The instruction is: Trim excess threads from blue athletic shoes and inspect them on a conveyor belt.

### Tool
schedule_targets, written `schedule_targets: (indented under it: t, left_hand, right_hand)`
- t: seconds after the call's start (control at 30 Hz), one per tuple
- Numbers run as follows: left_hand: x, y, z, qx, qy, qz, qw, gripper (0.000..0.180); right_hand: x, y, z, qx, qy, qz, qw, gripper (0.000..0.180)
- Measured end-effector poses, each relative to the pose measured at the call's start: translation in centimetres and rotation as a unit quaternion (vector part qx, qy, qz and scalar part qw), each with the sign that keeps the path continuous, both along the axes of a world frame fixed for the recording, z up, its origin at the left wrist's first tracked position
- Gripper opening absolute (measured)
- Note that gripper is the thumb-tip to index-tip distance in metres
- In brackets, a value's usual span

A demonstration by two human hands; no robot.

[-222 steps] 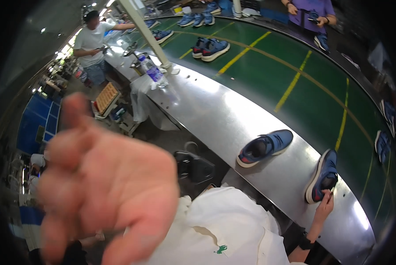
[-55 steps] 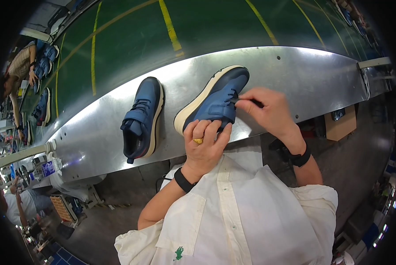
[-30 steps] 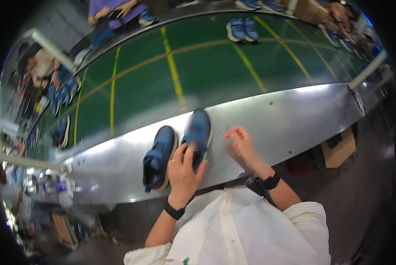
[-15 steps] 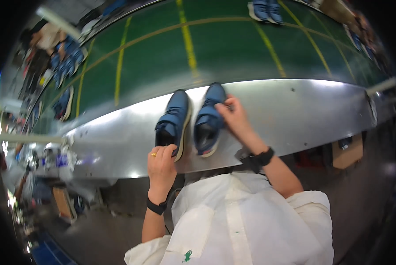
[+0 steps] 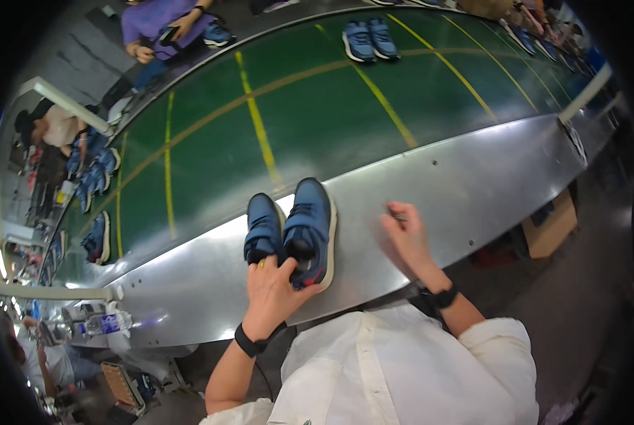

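Observation:
Two blue sneakers with straps and white soles stand side by side on a metal ledge, toes pointing away from me. My left hand [image 5: 274, 294] grips both at the heels, its fingers at the opening of the left sneaker [image 5: 263, 225] and its thumb by the heel of the right sneaker [image 5: 311, 216]. Part of the left sneaker's heel is hidden behind the fingers. To the right, apart from the shoes, my right hand [image 5: 407, 239] is raised over the ledge with curled fingers. Something small and dark shows at its fingertips, too blurred to name.
Beyond the metal ledge [image 5: 402, 188] runs a green conveyor belt [image 5: 210, 149] with yellow lines. Another pair of blue sneakers [image 5: 370, 40] rides on its far side; a single shoe [image 5: 99, 237] lies at left. A plastic bottle [image 5: 106, 324] lies left. Co-workers sit across the belt.
My right hand has left the right sneaker and moved off to the right. The two sneakers are now closer together, and my left hand has spread from one heel to both. The view has shifted.

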State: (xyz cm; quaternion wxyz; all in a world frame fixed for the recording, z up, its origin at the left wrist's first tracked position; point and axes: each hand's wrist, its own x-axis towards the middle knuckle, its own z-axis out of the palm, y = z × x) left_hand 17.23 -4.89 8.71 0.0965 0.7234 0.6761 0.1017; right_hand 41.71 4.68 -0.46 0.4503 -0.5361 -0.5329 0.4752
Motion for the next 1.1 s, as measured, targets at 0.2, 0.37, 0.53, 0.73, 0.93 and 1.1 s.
schedule_targets:
  t: [0.2, 0.37, 0.53, 0.73, 0.93, 1.1]
  left_hand:
    - [-6.4, 12.2, -1.6, 0.011, 0.016, 0.086, 0.996, 0.051]
    - [-15.1, 22.4, -0.1, 0.056, 0.131, 0.138, 0.980, 0.057]
    - [-25.2, 31.6, -2.8, 0.088, 0.215, 0.260, 0.937, 0.070]
    - [-18.1, 32.4, -8.0, -0.094, 0.144, 0.203, 0.964, 0.073]
    - [-9.4, 23.5, -9.8, -0.169, -0.005, 0.078, 0.983, 0.074]
    - [-6.2, 18.0, -12.8, -0.060, 0.041, 0.033, 0.997, 0.051]
  right_hand:
    - [6.2, 1.2, -3.2, 0.186, -0.260, -0.052, 0.946, 0.027]
    - [5.5, 1.4, -1.0, 0.163, -0.224, -0.078, 0.958, 0.022]
    - [5.4, 1.9, -2.2, 0.175, -0.238, -0.079, 0.952, 0.019]
    - [6.9, 1.6, -2.2, 0.153, -0.260, -0.111, 0.947, 0.021]
    - [6.7, 1.2, -2.5, 0.140, -0.262, -0.082, 0.951, 0.021]
    - [6.0, 0.8, -5.4, 0.173, -0.278, -0.071, 0.942, 0.029]
